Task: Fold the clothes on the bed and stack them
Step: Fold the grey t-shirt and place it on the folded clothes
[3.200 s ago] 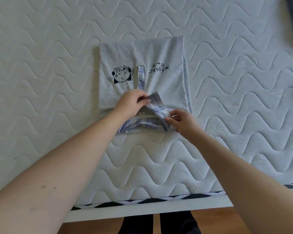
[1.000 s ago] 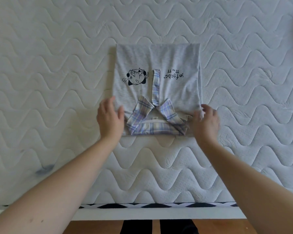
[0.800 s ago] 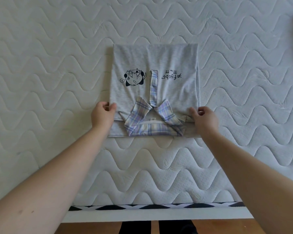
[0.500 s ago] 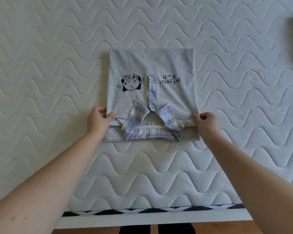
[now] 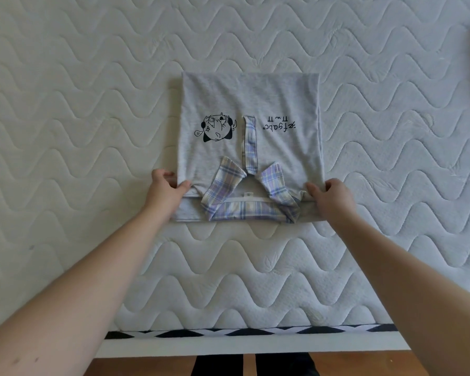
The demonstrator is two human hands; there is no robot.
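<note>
Arms stretch forward over the mattress (image 5: 92, 131) as my left hand (image 5: 164, 189) and right hand (image 5: 330, 195) each pinch a near corner of the folded grey shirt (image 5: 277, 104), thumbs on top. It lies flat at mid-bed, plaid collar (image 5: 248, 206) facing me.

Mattress edging: a black-and-white zigzag-patterned band (image 5: 255, 331) runs along the near side of the bed, left to right.
Frame strip: a plain white ledge (image 5: 255, 348) lies just below that band, touching it along its length.
Floor: brown wooden boards (image 5: 364, 366) show below the white ledge, at the bottom edge.
Dark shapes: two black forms (image 5: 217, 366) stand on the boards, side by side; too cropped to identify.
</note>
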